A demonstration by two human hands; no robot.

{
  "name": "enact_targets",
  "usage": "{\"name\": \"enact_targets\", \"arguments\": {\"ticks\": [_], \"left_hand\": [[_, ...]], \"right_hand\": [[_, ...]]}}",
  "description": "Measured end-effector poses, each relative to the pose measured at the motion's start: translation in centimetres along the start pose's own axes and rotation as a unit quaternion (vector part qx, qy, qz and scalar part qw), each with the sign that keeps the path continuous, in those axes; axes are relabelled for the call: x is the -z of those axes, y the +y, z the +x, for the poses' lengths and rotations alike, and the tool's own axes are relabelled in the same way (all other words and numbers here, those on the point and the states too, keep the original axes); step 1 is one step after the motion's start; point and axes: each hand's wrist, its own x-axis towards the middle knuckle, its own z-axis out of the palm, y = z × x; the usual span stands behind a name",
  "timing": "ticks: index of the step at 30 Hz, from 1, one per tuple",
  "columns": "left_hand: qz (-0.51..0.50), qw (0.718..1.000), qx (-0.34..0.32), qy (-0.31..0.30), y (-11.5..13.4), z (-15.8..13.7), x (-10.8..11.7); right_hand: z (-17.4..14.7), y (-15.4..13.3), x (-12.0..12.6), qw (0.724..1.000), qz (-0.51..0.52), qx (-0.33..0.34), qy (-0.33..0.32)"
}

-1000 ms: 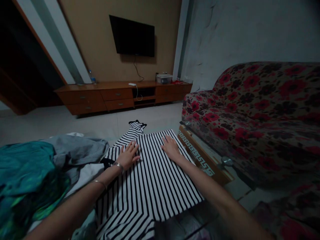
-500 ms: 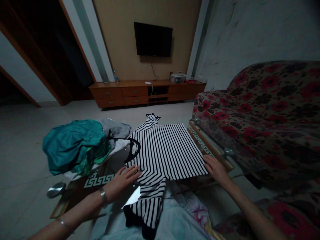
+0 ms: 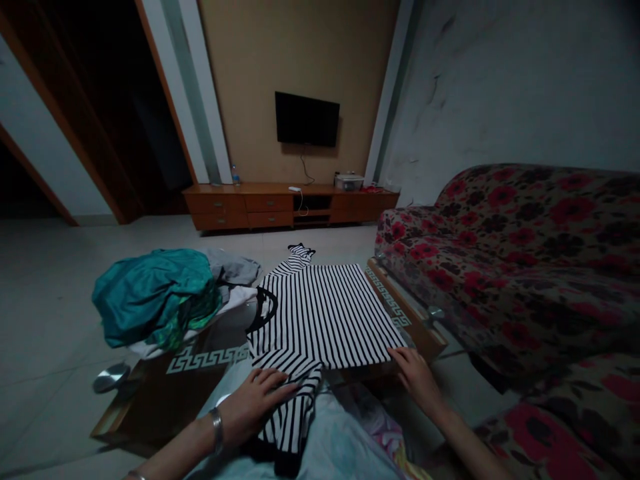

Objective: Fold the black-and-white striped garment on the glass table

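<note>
A black-and-white striped shirt [image 3: 335, 313] lies spread flat on a glass-topped coffee table [image 3: 145, 407]. Its dark neckline points left and its hem right. One sleeve reaches away from me; the near one hangs over the table edge toward my lap. On the near sleeve, close to the shoulder, rests my left hand [image 3: 257, 400], fingers stretched out and a silver bangle at the wrist. My right hand [image 3: 415, 380] touches the near corner of the hem with fingers extended; its thumb is mostly hidden.
A heap of clothes with a teal garment [image 3: 155, 293] on top sits at the table's left end. To the right stands a floral sofa [image 3: 500, 247]. A wooden TV cabinet [image 3: 270, 207] runs along the far wall under a television [image 3: 307, 120]. Pale blue fabric [image 3: 345, 440] covers my lap.
My left hand has moved from beside the neckline onto the near sleeve, closer to me. My right hand stays by the hem corner. The camera view has tilted up a little.
</note>
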Motion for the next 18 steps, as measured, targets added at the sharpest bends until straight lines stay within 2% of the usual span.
{"name": "enact_targets", "arguments": {"ticks": [5, 8, 12, 15, 18], "left_hand": [[0.037, 0.994, 0.038, 0.090, 0.8, 0.5, -1.6], [0.003, 0.993, 0.060, 0.098, 1.8, 1.1, -1.7], [-0.146, 0.983, 0.097, 0.050, 3.4, 0.8, 0.4], [-0.294, 0.950, 0.106, 0.000, 4.2, -0.3, 3.0], [-0.395, 0.913, 0.090, -0.048, 4.8, -1.4, 5.6]], "right_hand": [[-0.6, -0.1, 0.1, 0.997, -0.043, 0.007, 0.056], [-1.3, -0.7, 1.3, 0.998, -0.016, 0.025, 0.057], [-2.4, -1.2, 3.9, 0.998, 0.043, -0.008, 0.045], [-3.2, -1.4, 6.4, 0.991, 0.132, -0.038, 0.005], [-3.7, -1.5, 9.2, 0.961, 0.257, -0.065, -0.076]]}}
